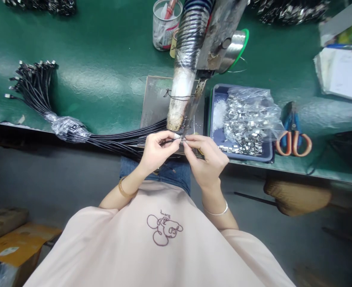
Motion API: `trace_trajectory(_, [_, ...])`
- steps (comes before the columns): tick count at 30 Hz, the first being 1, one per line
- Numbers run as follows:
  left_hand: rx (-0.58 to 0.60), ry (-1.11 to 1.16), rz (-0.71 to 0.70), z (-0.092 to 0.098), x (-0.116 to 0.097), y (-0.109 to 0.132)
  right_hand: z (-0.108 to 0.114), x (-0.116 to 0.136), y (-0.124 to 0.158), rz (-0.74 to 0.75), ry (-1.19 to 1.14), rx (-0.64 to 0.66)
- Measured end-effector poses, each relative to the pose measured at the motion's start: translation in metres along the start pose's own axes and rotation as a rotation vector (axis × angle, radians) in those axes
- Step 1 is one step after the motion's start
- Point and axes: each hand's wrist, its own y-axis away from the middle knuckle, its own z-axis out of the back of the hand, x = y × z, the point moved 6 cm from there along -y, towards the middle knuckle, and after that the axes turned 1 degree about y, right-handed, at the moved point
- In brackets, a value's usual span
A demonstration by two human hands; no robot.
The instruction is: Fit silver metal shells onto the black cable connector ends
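Near the bench's front edge, my left hand (157, 150) pinches the end of a black cable between thumb and fingertips. My right hand (207, 159) meets it fingertip to fingertip, closed on something too small to make out. Just above them ends a soldering tip (193, 105) on a metal holder, beside a white-wrapped hose nozzle (180, 95). To the left, a bundle of black cables (113, 140) runs toward my left hand, tied with clear plastic wrap (69, 128). Right of my hands, a blue tray (217, 89) holds many small silvery connectors (244, 127).
A solder wire spool (235, 50) with a green rim hangs behind the holder. A clear cup (164, 30) stands at the back. Orange-handled pliers (293, 137) lie right of the tray, papers (346, 73) farther right. A metal plate (158, 95) lies under the nozzle.
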Motion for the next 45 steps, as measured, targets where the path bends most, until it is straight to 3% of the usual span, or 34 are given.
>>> trace_trajectory(21, [0.027,-0.056,0.057,-0.0008,0.0083,0.0045,0.0011,-0.0013,0.0049,-0.037,-0.011,0.031])
trace_trajectory(35, [0.014,-0.057,-0.006,-0.0006,0.0009,0.0039,0.0036,0.0001,0.0010,0.002,-0.024,-0.002])
trace_trajectory(45, [0.041,-0.027,0.064,-0.0025,0.0085,0.0079,0.0060,-0.0017,0.0089,0.030,-0.018,0.021])
